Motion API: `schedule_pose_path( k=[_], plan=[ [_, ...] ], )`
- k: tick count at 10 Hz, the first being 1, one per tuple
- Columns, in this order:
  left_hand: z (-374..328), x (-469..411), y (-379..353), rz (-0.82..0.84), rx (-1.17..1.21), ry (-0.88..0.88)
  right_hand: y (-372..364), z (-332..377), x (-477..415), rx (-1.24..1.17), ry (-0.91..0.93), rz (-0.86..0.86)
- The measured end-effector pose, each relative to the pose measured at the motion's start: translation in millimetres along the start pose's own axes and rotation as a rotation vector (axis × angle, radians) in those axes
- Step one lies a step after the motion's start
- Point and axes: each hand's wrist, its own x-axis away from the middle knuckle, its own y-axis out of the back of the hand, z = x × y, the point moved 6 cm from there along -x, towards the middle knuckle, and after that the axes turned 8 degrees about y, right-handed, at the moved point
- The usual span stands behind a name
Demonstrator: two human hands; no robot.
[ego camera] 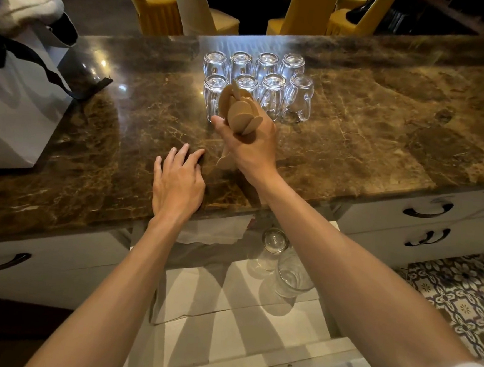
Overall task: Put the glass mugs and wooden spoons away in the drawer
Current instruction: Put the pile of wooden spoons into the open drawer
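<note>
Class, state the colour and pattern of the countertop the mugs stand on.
The countertop is dark brown with pale tan marble veining, seen in the head view.

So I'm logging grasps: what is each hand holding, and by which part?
Right hand grips the spoons by their handles, bowls up. Left hand, flat on the counter, holds nothing.

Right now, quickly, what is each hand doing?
Left hand: open, resting flat on the countertop.
Right hand: closed round a bunch of wooden spoons.
</note>
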Motion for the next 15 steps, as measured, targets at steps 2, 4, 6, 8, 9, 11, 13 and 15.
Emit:
schedule_pose_path(
  k=[2,4,6,8,9,11,13,15],
  plan=[
    [0.2,-0.9,0.1,0.001,-0.010,-0.002,-5.2,-8.9,5.6,-0.008,-0.102,0.052],
    [0.8,-0.6,-0.1,-0.002,-0.003,-0.010,-1.9,-9.5,2.1,-0.050,-0.131,0.000],
    [1.3,-1.4,-0.3,-0.003,-0.001,-0.007,-1.3,-14.1,9.9,-0.049,-0.144,0.000],
    [1.4,-1.8,-0.7,-0.002,-0.004,-0.005,-0.5,-22.7,6.2,-0.079,-0.244,-0.048],
    [1.7,-1.9,-0.6,-0.003,-0.005,-0.005,1.3,-26.3,5.2,-0.064,-0.252,-0.065],
    [1.7,-1.8,-0.8,0.000,-0.008,-0.014,1.7,-33.7,10.5,-0.012,-0.290,-0.025],
    [2.1,-1.4,-0.7,0.006,-0.005,-0.015,3.2,-31.4,9.5,-0.020,-0.302,-0.019],
    [1.9,-0.9,-0.5,0.011,-0.003,-0.013,9.0,-18.4,5.1,-0.109,-0.300,-0.088]
  ],
)
